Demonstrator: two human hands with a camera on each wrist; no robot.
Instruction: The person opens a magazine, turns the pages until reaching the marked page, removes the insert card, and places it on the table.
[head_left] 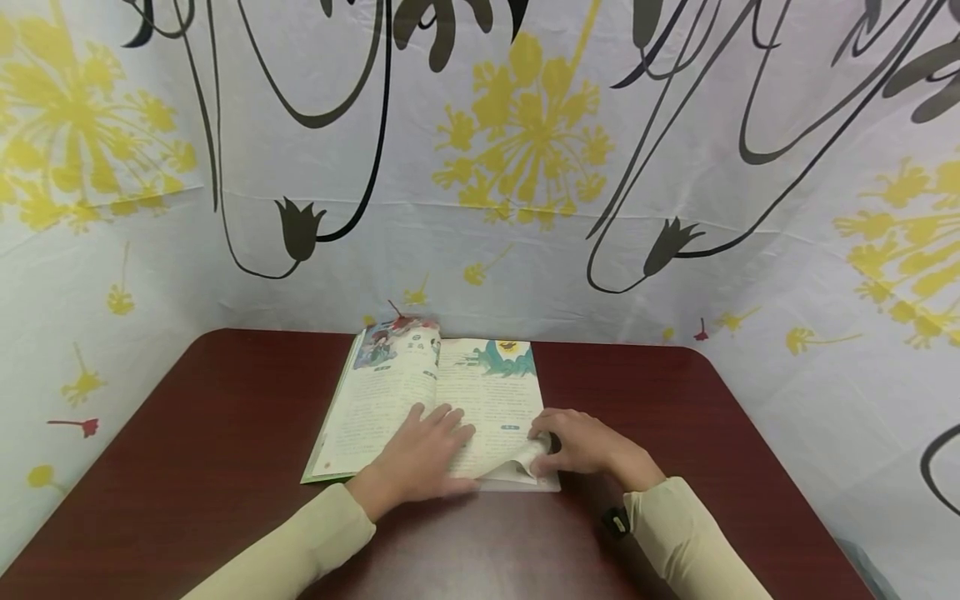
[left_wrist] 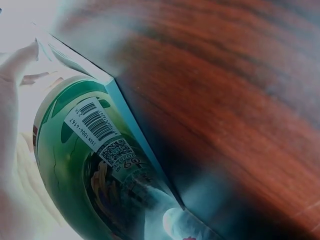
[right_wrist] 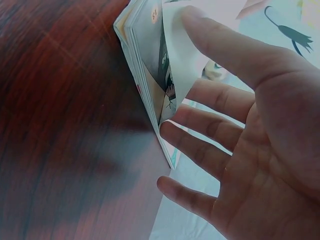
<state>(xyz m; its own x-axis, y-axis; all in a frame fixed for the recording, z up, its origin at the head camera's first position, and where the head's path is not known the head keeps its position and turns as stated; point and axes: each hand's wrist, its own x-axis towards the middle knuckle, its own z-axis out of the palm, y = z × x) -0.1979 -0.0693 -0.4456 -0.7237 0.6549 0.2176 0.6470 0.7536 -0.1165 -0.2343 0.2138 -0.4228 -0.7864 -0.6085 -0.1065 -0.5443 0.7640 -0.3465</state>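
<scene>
- We see open room on the counter [head_left: 210, 417] to the left of the book [head_left: 367, 417], wide enough for a hand to pass.
- To the right, we find more open counter beyond the right hand [head_left: 588, 446].
- From above, we can reach the upper half of the book freely.
- Lower down, the spread left hand [head_left: 423, 454] bars our way across the middle; the right hand and the curled page [head_left: 527, 454] block the near right corner.
- Between the two sleeves [head_left: 300, 542], we have a gap along the counter.
- Behind the book, the patterned cloth [head_left: 375, 283] leaves us little room.
</scene>
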